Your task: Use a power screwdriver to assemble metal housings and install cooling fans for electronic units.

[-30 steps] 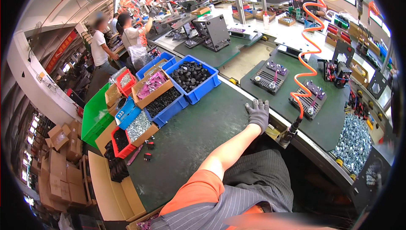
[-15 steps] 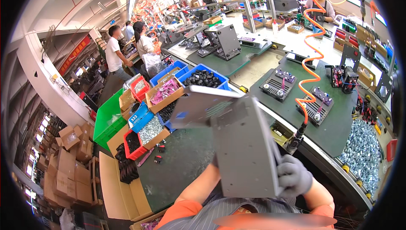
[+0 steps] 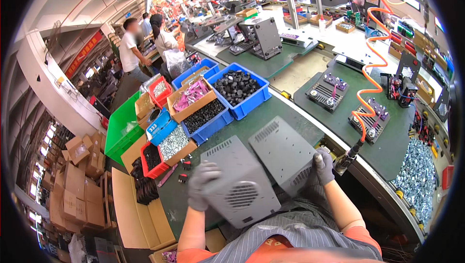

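Two bent grey sheet-metal covers stand side by side at the near edge of the green-topped bench. A round slotted grille and a row of vent slots show on the left cover (image 3: 232,168). My left hand (image 3: 203,183), in a grey glove and slightly blurred, grips its left edge. The right cover (image 3: 278,149) tilts away beside it, with slots at its far left end and on its near side. My right hand (image 3: 323,166), also gloved, is closed on its right edge. Undersides of both covers are hidden.
Blue bins of black knobs (image 3: 237,88) and black screws (image 3: 208,118), plus a carton of silver screws (image 3: 173,145), stand at left. An orange coiled cord (image 3: 368,72) leads to a power screwdriver (image 3: 346,160) at right. Heat-sink assemblies (image 3: 327,91) lie beyond the rail.
The covers, held up together before, have come down to the bench and now stand apart side by side. My left hand has come out from behind them to the left cover's edge.
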Motion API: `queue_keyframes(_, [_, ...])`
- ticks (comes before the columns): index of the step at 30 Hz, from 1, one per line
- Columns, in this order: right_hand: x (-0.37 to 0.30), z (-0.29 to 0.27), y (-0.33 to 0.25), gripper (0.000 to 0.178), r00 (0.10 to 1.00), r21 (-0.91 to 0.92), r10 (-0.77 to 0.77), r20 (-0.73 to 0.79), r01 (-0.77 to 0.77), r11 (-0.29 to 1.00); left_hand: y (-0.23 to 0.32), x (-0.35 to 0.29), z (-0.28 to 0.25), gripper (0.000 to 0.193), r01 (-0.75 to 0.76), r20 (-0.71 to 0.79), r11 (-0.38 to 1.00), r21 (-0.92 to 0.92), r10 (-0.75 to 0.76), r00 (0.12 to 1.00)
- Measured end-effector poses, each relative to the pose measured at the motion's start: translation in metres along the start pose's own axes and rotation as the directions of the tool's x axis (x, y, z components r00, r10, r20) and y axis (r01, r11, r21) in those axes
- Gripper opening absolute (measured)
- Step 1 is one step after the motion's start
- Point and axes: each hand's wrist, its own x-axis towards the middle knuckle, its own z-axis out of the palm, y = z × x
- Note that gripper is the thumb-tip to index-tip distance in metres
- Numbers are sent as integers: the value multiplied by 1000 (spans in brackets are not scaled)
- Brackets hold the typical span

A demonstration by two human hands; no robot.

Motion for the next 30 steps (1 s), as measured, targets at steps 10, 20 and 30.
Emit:
queue_keyframes(10, [27, 5, -25, 37, 986, -657, -165, 30, 144, 740, 23, -35, 44, 51, 166, 358, 902, 399, -320, 877])
queue_keyframes(20, [60, 52, -42, 37, 986, -757, -36, 163, 148, 636, 32, -42, 104, 64, 108, 418, 822, 559, -392, 819])
queue_keyframes(30, [216, 160, -66, 58, 892, -618, -231, 389, 438, 652, 12, -24, 90, 57, 263, 424, 900, 347, -401, 812])
